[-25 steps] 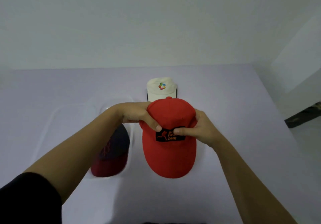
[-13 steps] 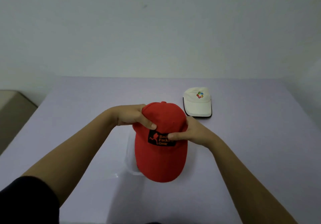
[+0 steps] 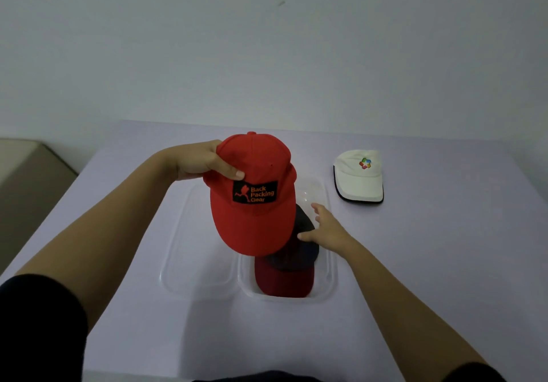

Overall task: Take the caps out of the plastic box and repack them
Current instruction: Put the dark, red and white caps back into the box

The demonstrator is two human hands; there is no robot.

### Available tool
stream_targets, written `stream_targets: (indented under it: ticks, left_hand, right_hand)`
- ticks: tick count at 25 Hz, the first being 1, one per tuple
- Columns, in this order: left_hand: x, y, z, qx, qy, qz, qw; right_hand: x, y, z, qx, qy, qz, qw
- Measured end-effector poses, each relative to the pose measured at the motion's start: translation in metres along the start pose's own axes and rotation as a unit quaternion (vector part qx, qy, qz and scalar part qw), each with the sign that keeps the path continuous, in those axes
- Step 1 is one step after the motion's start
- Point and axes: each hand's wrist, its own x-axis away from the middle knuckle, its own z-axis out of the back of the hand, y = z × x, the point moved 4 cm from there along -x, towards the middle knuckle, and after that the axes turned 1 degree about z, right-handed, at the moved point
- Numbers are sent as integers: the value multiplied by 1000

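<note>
Pinching the red cap by its crown, the left hand holds it aloft; the right hand, fingers spread, touches the dark cap inside the plastic box beneath.

Plain pale wall, lavender table, beige furniture at left

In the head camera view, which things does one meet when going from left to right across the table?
Left hand → clear lid → red cap, held by that hand → right hand, reaching into the plastic box → white cap. The dark cap in the box overlaps others, so it is left out.
</note>
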Motion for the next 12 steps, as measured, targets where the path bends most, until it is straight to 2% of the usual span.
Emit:
stream_targets:
  ticks: [3, 6, 9, 12]
  left_hand:
    - [-6, -6, 11, -1, 10, 4, 1000]
    - [-17, -10, 24, 0, 16, 12, 1000]
    - [-29, -14, 34, 8, 23, 14, 1000]
    - [-39, -20, 41, 29, 21, 8, 999]
  right_hand:
    - [-23, -2, -3, 41, -46, -47, 997]
    - [-45, 0, -10, 50, -131, -96, 985]
    - [-62, 0, -8, 49, -192, -113, 974]
    - [-69, -7, -10, 67, -262, -92, 958]
